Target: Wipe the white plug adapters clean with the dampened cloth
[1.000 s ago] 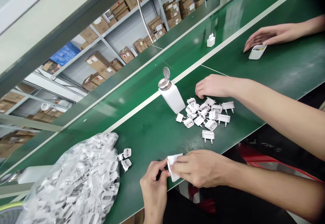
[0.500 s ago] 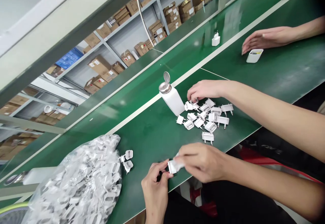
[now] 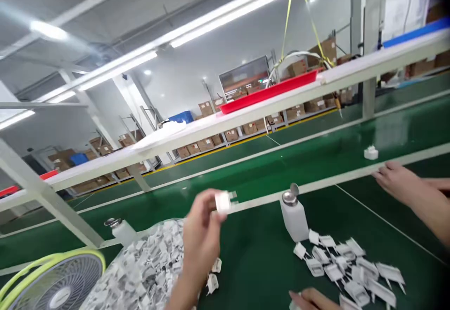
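Observation:
My left hand (image 3: 200, 239) is raised above the bench, pinching a white plug housing (image 3: 222, 202) between thumb and fingers, its prongs pointing right. Only part of my right hand (image 3: 314, 299) shows at the bottom edge. Its fingers are closed on a pale, wipe-like piece (image 3: 294, 304), mostly cut off by the frame. Right of it lies a loose heap of white plug housings (image 3: 339, 268). Behind my left forearm bulges a clear bag of white plug housings (image 3: 140, 263), with a few loose housings (image 3: 212, 283) beside it.
A white pump bottle (image 3: 294, 218) stands by the heap, another bottle (image 3: 123, 230) behind the bag. A yellow-rimmed fan (image 3: 59, 284) is at lower left. Co-worker's hand (image 3: 397, 181) reaches in at right, near a white plug (image 3: 371, 152). A raised shelf (image 3: 197, 134) crosses behind.
My view has tilted up. My left hand has lifted the plug housing from the bench edge, away from my right hand, which is now low in view. The co-worker's near hand has left the heap.

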Motion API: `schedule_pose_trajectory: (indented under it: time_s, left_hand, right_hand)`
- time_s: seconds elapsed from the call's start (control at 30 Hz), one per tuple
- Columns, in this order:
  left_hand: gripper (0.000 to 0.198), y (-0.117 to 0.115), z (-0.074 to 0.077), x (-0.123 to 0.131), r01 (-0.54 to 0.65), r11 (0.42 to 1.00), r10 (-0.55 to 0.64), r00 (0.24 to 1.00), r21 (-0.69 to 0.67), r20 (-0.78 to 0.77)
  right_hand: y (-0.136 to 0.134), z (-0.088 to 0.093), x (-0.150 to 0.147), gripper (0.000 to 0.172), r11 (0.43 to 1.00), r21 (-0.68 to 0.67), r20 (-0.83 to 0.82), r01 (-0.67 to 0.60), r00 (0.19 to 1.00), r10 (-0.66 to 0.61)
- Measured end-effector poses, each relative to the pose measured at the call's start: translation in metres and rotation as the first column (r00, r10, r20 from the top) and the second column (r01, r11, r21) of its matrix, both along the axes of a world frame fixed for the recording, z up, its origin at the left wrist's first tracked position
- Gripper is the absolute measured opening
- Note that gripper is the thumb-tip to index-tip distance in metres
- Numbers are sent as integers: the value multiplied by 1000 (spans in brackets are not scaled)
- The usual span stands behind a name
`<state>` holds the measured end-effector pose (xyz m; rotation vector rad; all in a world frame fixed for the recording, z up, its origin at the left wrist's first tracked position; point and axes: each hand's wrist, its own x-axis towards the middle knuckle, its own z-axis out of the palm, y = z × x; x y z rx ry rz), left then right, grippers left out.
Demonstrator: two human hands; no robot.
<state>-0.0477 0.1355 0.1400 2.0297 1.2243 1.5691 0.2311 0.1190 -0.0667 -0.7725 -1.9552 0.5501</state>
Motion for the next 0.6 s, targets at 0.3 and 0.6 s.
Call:
schedule_pose_trajectory:
  time_s: [0.3,0.6]
  left_hand:
    - [27,213,229,67,-246,927,342,864,285,-369]
    - [37,254,236,89,-363,912,409,754,193,-515]
  right_hand:
    - [110,130,149,41,874,-426,673,234,728,133]
    - [67,132,168,29,964,41,482,261,840,-248]
